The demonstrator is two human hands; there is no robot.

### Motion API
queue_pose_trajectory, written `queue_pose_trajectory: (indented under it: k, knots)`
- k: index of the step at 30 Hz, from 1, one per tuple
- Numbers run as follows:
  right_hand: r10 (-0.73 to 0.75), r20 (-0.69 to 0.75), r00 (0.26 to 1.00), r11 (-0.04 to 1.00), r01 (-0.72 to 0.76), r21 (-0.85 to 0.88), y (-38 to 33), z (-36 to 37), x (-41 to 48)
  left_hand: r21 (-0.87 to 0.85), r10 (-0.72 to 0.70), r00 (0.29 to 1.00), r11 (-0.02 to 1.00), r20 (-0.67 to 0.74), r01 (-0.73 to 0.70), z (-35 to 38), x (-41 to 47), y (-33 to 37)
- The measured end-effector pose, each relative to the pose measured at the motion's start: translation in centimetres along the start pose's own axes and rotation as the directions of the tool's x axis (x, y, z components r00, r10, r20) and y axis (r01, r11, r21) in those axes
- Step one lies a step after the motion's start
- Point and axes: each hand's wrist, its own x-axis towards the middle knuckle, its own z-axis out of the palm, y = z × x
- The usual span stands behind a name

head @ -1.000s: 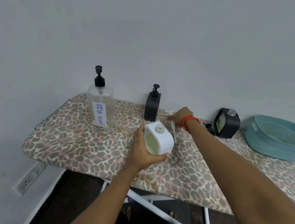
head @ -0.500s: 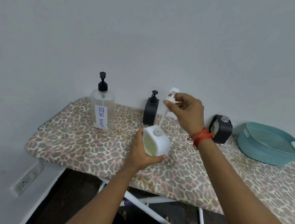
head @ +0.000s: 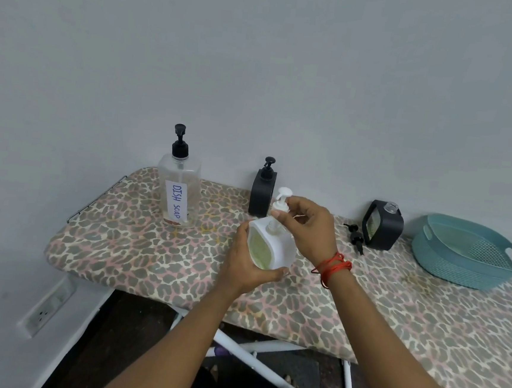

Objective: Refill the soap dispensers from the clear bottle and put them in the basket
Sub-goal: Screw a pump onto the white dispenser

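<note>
Three dispensers: none sits in the teal basket [head: 471, 268] at the right end of the surface [head: 150, 255] yet.
White dispenser [head: 271, 251]: held above the middle of the surface in the left hand [head: 242, 264], fingers wrapped round its body; yellowish soap shows through its window, so the refill looks done.
White pump [head: 281, 203]: pinched by the fingers of the right hand [head: 304, 226], its collar just above the dispenser's neck; judged to be going back on, not yet screwed home.
Open black dispenser [head: 383, 225]: near the back edge beside the basket, neck uncapped, its black pump [head: 354, 237] lying on the surface just beside it; some liquid shows inside.
Capped black dispenser [head: 262, 191]: upright at the back edge; fill level cannot be told.
Clear bottle [head: 178, 193]: back left, pump on, nearly empty; handwritten label reads "DISH SOAP".
Left to do: cap, then basket all three.
</note>
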Motion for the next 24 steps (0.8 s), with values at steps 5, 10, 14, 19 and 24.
queue_pose_trajectory:
  k: [5, 10, 14, 19, 24]
  knots:
    - [0.020, 0.043, 0.999, 0.997, -0.017, -0.081, 0.4, -0.1, -1.7, -0.030, 0.011, 1.000, 1.000, -0.015, -0.011, -0.3, -0.2, 1.2]
    - [-0.006, -0.005, 1.000, 0.999, 0.006, -0.034, -3.4, -1.7, -2.5, -0.065, 0.113, 0.993, 0.991, -0.037, -0.115, -0.9, -1.0, 3.9]
    - [-0.009, -0.121, 0.993, 1.000, 0.006, -0.028, -7.5, -2.8, -3.5, -0.087, 0.214, 0.974, 0.972, -0.071, -0.219, -2.1, -2.4, 7.9]
    - [0.010, -0.311, 0.950, 0.996, -0.038, -0.084, -13.0, -3.7, -5.1, -0.117, 0.325, 0.943, 0.936, -0.074, -0.332, -3.4, -4.6, 13.9]
    - [0.045, -0.164, 0.985, 0.978, -0.011, 0.206, -17.6, -6.8, -6.4, -0.153, 0.357, 0.933, 0.920, -0.054, -0.361, -5.1, -5.2, 18.4]
